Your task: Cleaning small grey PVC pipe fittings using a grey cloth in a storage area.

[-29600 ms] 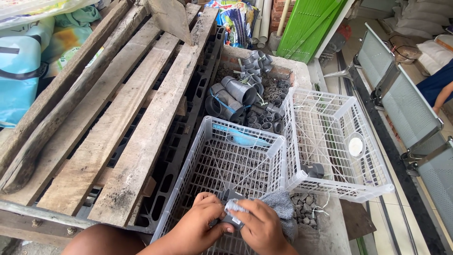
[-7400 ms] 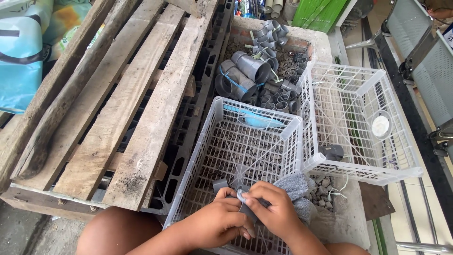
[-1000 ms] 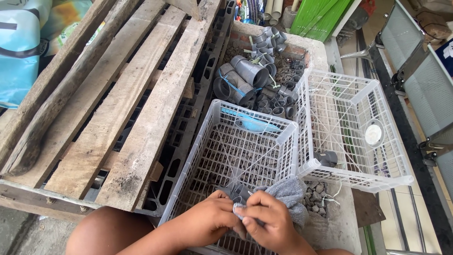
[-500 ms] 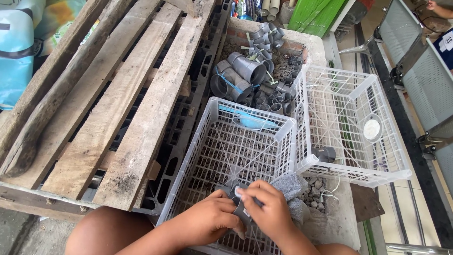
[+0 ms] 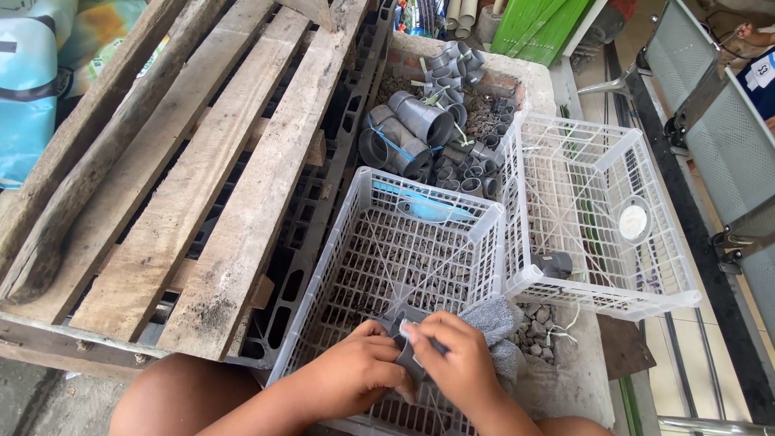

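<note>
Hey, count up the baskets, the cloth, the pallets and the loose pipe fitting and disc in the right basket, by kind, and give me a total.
White plastic baskets: 2, near one and right one
Grey cloth: 1
Wooden pallet: 1
Black plastic pallet: 1
Grey pipe fitting in the right basket: 1
White disc in the right basket: 1
Total: 7

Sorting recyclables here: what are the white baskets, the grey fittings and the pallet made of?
The white baskets look like moulded plastic, glossy lattice. The grey fittings seem to be matte PVC, smooth tubes. The pallet is rough, weathered wood with visible grain.
</note>
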